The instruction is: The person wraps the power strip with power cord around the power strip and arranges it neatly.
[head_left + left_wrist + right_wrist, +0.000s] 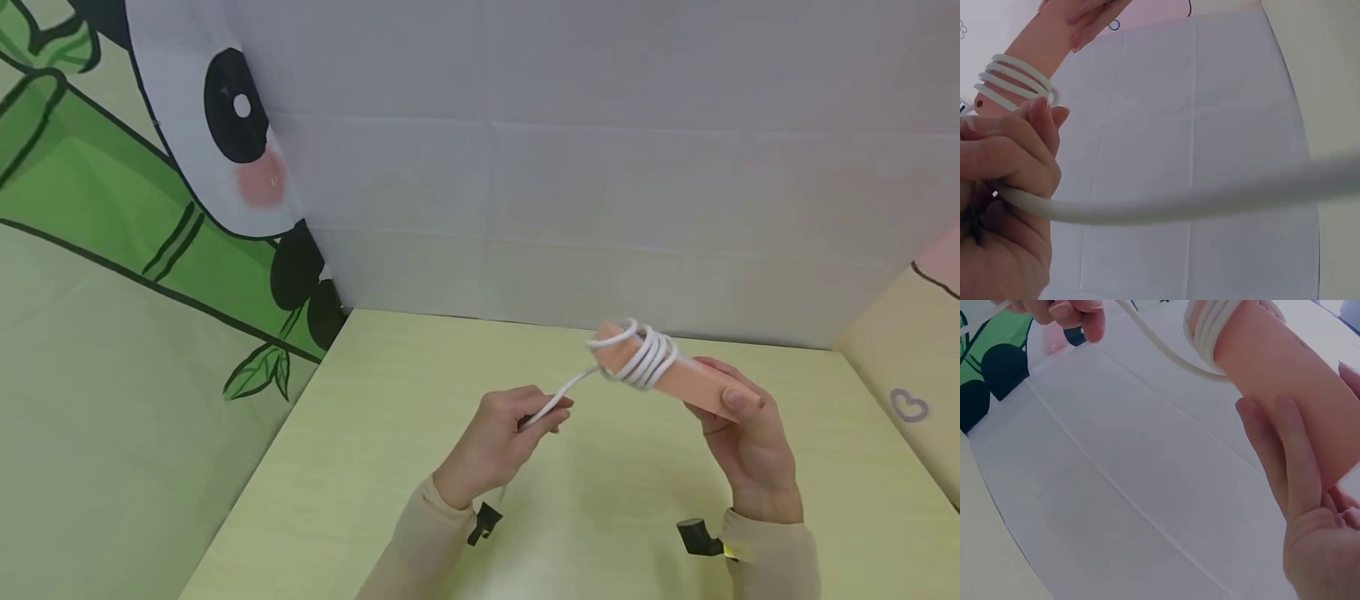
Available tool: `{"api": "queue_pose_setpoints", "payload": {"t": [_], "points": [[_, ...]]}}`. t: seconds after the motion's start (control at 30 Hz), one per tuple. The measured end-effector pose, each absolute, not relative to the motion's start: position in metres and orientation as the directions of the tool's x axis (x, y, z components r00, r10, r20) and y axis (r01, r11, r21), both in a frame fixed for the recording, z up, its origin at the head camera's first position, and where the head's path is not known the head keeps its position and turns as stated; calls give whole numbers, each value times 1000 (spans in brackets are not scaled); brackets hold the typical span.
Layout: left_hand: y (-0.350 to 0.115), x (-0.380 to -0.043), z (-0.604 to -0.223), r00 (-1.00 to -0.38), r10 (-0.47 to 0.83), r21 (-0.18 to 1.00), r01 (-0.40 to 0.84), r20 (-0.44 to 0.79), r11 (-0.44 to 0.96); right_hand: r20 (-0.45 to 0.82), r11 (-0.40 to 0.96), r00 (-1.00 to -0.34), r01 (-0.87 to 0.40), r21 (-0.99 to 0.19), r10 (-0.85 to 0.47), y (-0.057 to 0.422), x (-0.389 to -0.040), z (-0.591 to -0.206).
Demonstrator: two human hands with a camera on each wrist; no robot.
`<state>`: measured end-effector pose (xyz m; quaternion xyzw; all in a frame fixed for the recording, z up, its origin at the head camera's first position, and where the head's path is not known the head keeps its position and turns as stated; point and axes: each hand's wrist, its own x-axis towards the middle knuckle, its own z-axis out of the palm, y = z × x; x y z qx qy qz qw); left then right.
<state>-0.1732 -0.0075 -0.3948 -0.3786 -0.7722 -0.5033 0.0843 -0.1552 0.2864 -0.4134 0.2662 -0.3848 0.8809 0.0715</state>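
My right hand (pixel 757 454) holds the lower end of a peach-coloured oblong block (pixel 693 388), thumb on one face and fingers on the other side. The block tilts, its far end up and to the left, above the table. Several turns of white cord (pixel 647 362) wrap around that far end. From the turns, the cord runs down to my left hand (pixel 491 442), which grips it between curled fingers and thumb. In the left wrist view, the cord (pixel 1122 211) leaves that hand toward the right. The right wrist view shows fingers lying along the block (pixel 1297 387).
Below both hands spreads a pale yellow-green table (pixel 600 500). A white wall panel (pixel 585 183) stands behind it. On the left is a panel with a green cartoon drawing (pixel 97 167); a cream panel (pixel 885 367) stands on the right. Dark wrist cameras (pixel 697 537) sit at both cuffs.
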Motion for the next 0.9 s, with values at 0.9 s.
{"api": "queue_pose_setpoints", "payload": {"t": [0.9], "points": [[-1,-165,-388,-626,523,491,779,578,389,316,-409,-916,-395,-823,248,265,-156,-405]]}}
